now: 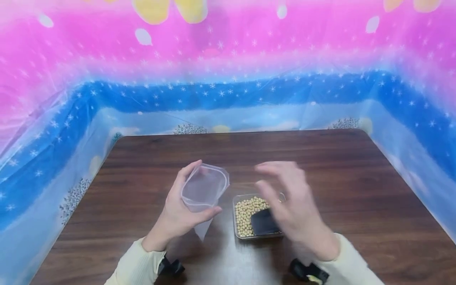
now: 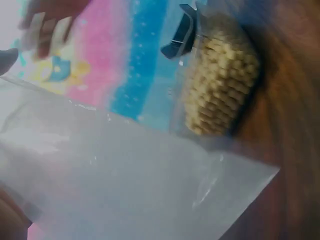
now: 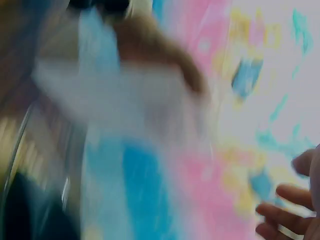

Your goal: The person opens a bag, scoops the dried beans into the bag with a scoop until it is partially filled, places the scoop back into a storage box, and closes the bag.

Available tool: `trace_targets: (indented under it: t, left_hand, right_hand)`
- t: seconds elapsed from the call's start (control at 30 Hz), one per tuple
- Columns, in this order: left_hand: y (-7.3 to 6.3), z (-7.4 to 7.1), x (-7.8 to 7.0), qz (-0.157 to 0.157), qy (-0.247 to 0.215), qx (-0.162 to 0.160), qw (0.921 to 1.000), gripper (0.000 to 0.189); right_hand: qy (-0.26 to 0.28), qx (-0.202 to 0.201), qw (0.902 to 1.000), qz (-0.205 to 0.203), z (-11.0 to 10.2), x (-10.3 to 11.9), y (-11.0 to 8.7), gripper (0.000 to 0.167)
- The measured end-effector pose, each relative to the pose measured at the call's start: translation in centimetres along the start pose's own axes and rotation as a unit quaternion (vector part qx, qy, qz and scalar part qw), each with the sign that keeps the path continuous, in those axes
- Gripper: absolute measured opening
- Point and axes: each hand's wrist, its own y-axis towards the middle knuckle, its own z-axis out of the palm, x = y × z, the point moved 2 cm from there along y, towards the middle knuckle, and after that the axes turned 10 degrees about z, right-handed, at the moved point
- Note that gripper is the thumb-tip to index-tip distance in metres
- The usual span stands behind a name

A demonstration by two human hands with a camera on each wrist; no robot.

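Observation:
My left hand [image 1: 177, 217] grips a clear plastic bag [image 1: 204, 186] between thumb and fingers, its mouth spread wide and a pointed corner hanging below. In the left wrist view the bag [image 2: 120, 175] fills the lower half, with nothing visible in it. Just right of it on the table stands a clear rectangular container [image 1: 234, 215] of pale round soybeans [image 1: 245, 213]. A black scoop [image 1: 263, 222] lies on the beans. Above the container's right side is my right hand [image 1: 295, 202], blurred, fingers apart and loosely bent, holding nothing. It hides part of the scoop and container.
The dark wooden table [image 1: 149, 158] stretches back and to both sides. A pink and blue patterned cloth [image 1: 228, 59] hangs around its back and sides. Black wrist straps [image 1: 171, 267] show at both sleeves.

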Motion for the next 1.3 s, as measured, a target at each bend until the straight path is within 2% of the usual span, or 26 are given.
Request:
trace_targets:
  t: [0.07,0.13,0.23,0.33,0.4,0.5,0.6,0.73,0.8,0.87,0.9,0.97,1.03,1.1,1.2,1.23,1.3]
  left_hand:
    - [-0.7,-0.3,0.4,-0.039,0.002,0.006,0.9992,0.103]
    - [-1.3,-0.4,0.7,-0.057,0.008,0.014,0.9982,0.104]
    - [-1.8,-0.5,0.8,-0.068,0.002,0.022,0.9975,0.105]
    - [-2.0,-0.6,0.8,-0.063,-0.016,0.026,0.9976,0.106]
    - [-2.1,-0.6,0.8,-0.056,-0.024,0.029,0.9977,0.106]
    - [-2.0,-0.6,0.9,-0.045,-0.028,0.038,0.9979,0.106]
    - [-1.9,-0.5,1.1,-0.024,-0.025,0.049,0.9982,0.104]
    - [-1.6,-0.2,1.3,0.025,-0.012,0.066,0.9975,0.104]
    - [-1.5,-0.2,1.4,0.047,-0.004,0.071,0.9964,0.104]
    - [-1.3,-0.1,1.4,0.06,0.001,0.073,0.9955,0.104]
    - [-1.3,-0.2,1.4,0.066,0.003,0.073,0.9952,0.104]
    - [-1.1,-0.2,1.4,0.064,0.002,0.072,0.9953,0.104]
    - [-0.8,-0.3,1.0,0.055,0.0,0.069,0.9961,0.105]
    - [-0.7,-0.3,1.1,0.046,-0.002,0.065,0.9968,0.107]
    - [-0.8,-0.3,1.2,0.028,-0.013,0.06,0.9977,0.11]
    - [-1.0,-0.3,1.7,0.025,-0.018,0.058,0.9978,0.111]
    - [-1.0,-0.2,1.7,0.019,-0.026,0.053,0.9981,0.11]
  right_hand:
    - [-0.045,-0.002,0.994,0.099,-2.0,-2.8,-1.1,0.032]
    - [-0.089,0.027,0.9743,0.206,-3.6,-5.6,-2.8,0.039]
    - [-0.119,0.104,0.9259,0.343,-4.8,-9.0,-5.8,0.055]
    - [-0.074,0.17,0.882,0.433,-4.7,-11.1,-8.3,0.066]
    - [-0.014,0.187,0.8594,0.476,-4.3,-11.8,-9.5,0.066]
    - [0.075,0.179,0.834,0.516,-3.6,-12.4,-10.3,0.061]
    - [0.131,0.164,0.8222,0.529,-3.4,-12.4,-10.5,0.055]
    - [0.187,0.143,0.809,0.538,-3.7,-12.1,-10.3,0.047]
    - [0.203,0.121,0.8097,0.537,-4.2,-11.7,-10.1,0.042]
    - [0.214,0.091,0.8181,0.526,-4.8,-11.2,-9.6,0.037]
    - [0.209,0.076,0.8282,0.514,-5.2,-10.8,-9.3,0.036]
    - [0.176,0.052,0.8572,0.481,-6.0,-9.9,-8.6,0.034]
    - [0.126,0.03,0.8858,0.446,-6.5,-9.0,-8.0,0.032]
    - [0.069,0.015,0.9078,0.413,-6.8,-8.1,-7.6,0.029]
    - [0.018,0.001,0.9208,0.39,-6.6,-7.4,-7.6,0.024]
    - [0.014,0.001,0.921,0.389,-6.5,-7.4,-7.7,0.023]
    - [0.025,0.002,0.916,0.4,-6.2,-7.6,-7.9,0.024]
